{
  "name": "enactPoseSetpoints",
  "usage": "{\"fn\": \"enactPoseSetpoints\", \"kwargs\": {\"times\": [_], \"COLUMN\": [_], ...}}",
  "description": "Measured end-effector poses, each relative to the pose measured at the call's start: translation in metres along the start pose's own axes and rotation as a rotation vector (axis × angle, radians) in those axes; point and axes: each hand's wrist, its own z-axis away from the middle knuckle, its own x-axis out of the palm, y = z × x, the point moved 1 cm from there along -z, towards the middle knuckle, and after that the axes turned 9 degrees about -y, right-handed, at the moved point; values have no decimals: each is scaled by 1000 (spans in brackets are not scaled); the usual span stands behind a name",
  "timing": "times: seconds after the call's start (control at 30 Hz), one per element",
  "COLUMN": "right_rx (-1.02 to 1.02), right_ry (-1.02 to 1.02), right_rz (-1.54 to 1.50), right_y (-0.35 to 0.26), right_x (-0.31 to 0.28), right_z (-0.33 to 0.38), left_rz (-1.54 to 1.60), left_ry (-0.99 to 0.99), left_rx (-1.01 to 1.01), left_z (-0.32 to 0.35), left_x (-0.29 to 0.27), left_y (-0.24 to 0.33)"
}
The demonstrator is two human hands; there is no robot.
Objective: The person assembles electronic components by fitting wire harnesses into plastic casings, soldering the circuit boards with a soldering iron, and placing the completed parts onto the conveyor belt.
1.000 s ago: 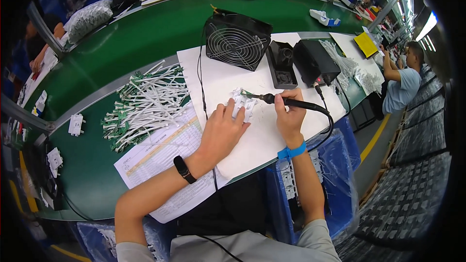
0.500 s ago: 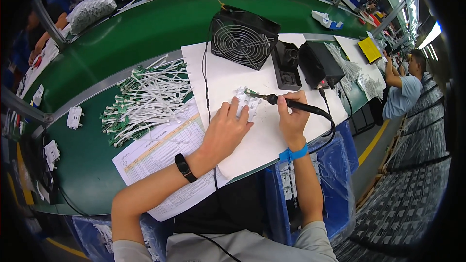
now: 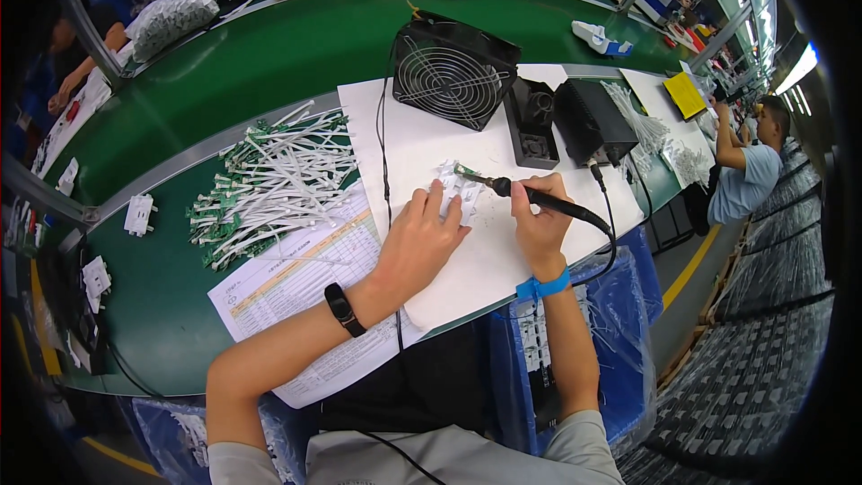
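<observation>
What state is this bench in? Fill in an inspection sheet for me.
Surface: green bench, partly under a white sheet
Work things: white housing on the white sheet; soldering iron with its tip at the housing's far end, contact unclear
Clutter: heap of white wires with green ends; printed form; black fan
Hands: left hand touches the white housing; right hand grips the soldering iron
Cables: black cord crosses the white sheet; iron cable loops right
Surroundings: co-worker at right; blue bin below

I count one soldering iron (image 3: 501,186), one black fan (image 3: 452,76), one black box (image 3: 593,121), one yellow card (image 3: 685,95), one black wristband (image 3: 344,309) and one blue wrist strap (image 3: 543,286). At least two white plastic pieces (image 3: 139,215) sit off left. The white wires (image 3: 269,187) are too many to count.
</observation>
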Motion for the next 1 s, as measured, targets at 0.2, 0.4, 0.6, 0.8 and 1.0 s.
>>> {"fn": "enactPoseSetpoints", "kwargs": {"times": [0.2,0.4,0.6,0.8,1.0], "right_rx": [17,-42,-20,67,151], "right_ry": [1,13,-33,-25,29], "right_rz": [7,-6,0,-63,-218], "right_y": [4,4,2,-3,-4], "right_x": [0,0,2,3,2], "right_z": [2,2,0,-2,-2], "left_rz": [-9,-17,-16,-22,-23], "left_ry": [-3,5,1,3,-6], "left_rx": [2,4,0,2,-2], "left_z": [1,1,1,0,0], "left_x": [0,1,1,0,0], "left_y": [0,0,0,0,1]}}
